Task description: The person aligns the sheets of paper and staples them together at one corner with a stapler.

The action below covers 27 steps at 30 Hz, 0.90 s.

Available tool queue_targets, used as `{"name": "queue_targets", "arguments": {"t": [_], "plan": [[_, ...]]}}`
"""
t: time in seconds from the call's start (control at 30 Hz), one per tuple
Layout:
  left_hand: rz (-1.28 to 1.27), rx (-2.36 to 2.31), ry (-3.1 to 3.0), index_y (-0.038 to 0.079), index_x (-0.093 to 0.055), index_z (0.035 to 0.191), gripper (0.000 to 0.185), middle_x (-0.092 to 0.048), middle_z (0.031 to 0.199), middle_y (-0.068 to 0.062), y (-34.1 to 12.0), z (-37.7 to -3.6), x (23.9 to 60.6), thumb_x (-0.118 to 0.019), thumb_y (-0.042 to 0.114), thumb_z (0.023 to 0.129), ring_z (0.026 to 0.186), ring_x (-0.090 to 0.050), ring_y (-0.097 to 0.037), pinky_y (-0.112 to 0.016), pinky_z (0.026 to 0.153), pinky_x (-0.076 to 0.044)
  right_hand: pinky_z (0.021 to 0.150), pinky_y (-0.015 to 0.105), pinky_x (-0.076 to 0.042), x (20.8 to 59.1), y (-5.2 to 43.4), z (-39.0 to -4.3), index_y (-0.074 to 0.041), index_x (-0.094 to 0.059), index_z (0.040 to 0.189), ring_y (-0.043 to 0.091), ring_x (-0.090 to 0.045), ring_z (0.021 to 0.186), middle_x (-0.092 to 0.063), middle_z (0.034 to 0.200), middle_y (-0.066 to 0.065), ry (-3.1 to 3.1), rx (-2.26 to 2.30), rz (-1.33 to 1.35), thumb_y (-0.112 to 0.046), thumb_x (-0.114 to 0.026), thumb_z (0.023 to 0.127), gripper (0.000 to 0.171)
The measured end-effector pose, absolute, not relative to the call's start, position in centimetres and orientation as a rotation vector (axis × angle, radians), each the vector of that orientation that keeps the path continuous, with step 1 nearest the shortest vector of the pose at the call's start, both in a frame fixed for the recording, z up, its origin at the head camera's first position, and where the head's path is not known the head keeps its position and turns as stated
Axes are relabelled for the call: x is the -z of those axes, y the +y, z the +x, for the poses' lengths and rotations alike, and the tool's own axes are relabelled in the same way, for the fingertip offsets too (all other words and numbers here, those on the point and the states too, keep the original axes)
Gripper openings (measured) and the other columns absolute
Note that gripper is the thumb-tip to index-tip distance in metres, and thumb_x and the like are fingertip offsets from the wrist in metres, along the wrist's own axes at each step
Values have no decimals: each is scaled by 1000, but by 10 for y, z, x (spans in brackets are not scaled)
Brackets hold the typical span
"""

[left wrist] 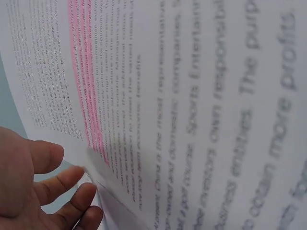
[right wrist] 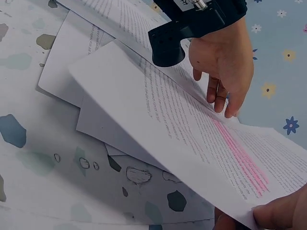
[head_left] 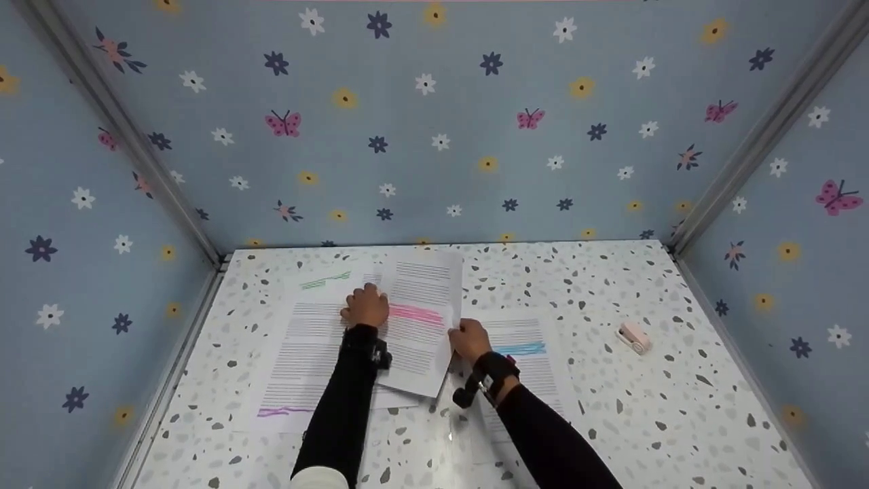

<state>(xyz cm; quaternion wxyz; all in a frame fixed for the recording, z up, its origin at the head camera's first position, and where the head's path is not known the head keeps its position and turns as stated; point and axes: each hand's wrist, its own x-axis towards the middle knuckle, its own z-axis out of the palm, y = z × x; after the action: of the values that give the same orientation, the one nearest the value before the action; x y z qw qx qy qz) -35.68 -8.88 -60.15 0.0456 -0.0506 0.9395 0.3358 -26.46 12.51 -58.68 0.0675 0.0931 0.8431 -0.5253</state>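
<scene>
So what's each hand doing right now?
Left hand: open, fingers touching the pink-marked sheet.
Right hand: closed, pinching the edge of the pink-marked sheet.

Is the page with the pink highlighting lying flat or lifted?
The pink-highlighted page is lifted on its right side: the right hand pinches that edge, which shows raised above the sheets underneath.

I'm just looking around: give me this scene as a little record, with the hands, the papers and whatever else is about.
Left hand: fingers touching the pink-marked sheet near its left side
Right hand: pinching that sheet's right edge
Pink-marked sheet: partly raised, overlapping other papers
Papers at left: printed text, with a green mark and a purple mark
Blue-marked sheet: on the table, partly behind the right arm
Far right: small pale pink object, possibly a stapler
Backdrop: blue wall, flowers and butterflies
</scene>
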Motion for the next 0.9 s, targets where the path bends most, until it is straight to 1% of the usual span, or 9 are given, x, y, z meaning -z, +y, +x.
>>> {"name": "queue_targets", "arguments": {"t": [0.13, 0.27, 0.37, 0.47, 0.57, 0.63, 0.73, 0.8, 0.9], "plan": [[-154, -1027, 2867, -4, -52, 137, 39, -46, 138, -32, -88, -355, 598, -45, 22, 108, 133, -35, -50, -64, 101, -27, 65, 32, -49, 584, 127, -265, 7, -71, 112, 21, -61, 74, -71, 95, 15, 2566, 1580, 270, -6, -55, 98, 25], [-135, -1044, 2859, -4, -53, 135, 37, -50, 136, -29, -88, -354, 592, -45, 20, 109, 131, -38, -50, -63, 100, -28, 70, 35, -50, 584, 130, -265, 8, -71, 111, 23, -61, 79, -71, 97, 16, 2601, 1554, 283, -7, -56, 98, 25], [-151, -1074, 2840, -2, -53, 135, 34, -55, 136, -25, -87, -357, 594, -46, 19, 109, 128, -43, -47, -61, 100, -28, 69, 33, -49, 585, 135, -265, 7, -71, 110, 21, -59, 77, -69, 93, 14, 2617, 1531, 309, -8, -56, 98, 24], [-164, -1130, 2847, -1, -56, 129, 28, -62, 130, -21, -86, -361, 596, -48, 16, 108, 122, -51, -44, -59, 98, -29, 64, 31, -45, 586, 139, -266, 6, -70, 105, 20, -56, 72, -65, 85, 10, 2627, 1525, 326, -9, -56, 99, 22], [-168, -1204, 2867, -1, -58, 122, 23, -65, 124, -21, -85, -364, 598, -51, 12, 106, 117, -58, -41, -59, 98, -30, 60, 29, -42, 586, 141, -267, 4, -68, 94, 19, -52, 66, -58, 75, 6, 2628, 1553, 334, -9, -54, 99, 19], [-166, -1244, 2870, -1, -60, 121, 21, -66, 123, -21, -86, -366, 598, -52, 11, 106, 116, -59, -39, -60, 98, -31, 57, 28, -40, 585, 143, -267, -1, -63, 84, 18, -50, 63, -53, 71, 3, 2641, 1575, 334, -8, -55, 97, 18], [-153, -1286, 2869, -2, -60, 119, 20, -66, 119, -21, -87, -366, 597, -52, 11, 105, 115, -59, -40, -60, 98, -33, 55, 28, -38, 583, 145, -268, -7, -50, 72, 17, -46, 59, -46, 65, 1, 2664, 1596, 330, -8, -56, 97, 25], [-132, -1318, 2877, -2, -60, 118, 19, -66, 116, -21, -88, -364, 594, -52, 11, 105, 114, -59, -41, -61, 97, -35, 55, 28, -38, 582, 147, -268, -10, -45, 70, 16, -46, 58, -46, 64, 1, 2681, 1600, 325, -8, -56, 97, 29], [-106, -1376, 2889, -3, -61, 117, 19, -66, 114, -22, -88, -361, 589, -52, 10, 105, 113, -60, -41, -62, 96, -39, 54, 28, -40, 580, 150, -270, -11, -44, 70, 16, -49, 57, -49, 65, 2, 2694, 1614, 318, -9, -56, 98, 31]]}}
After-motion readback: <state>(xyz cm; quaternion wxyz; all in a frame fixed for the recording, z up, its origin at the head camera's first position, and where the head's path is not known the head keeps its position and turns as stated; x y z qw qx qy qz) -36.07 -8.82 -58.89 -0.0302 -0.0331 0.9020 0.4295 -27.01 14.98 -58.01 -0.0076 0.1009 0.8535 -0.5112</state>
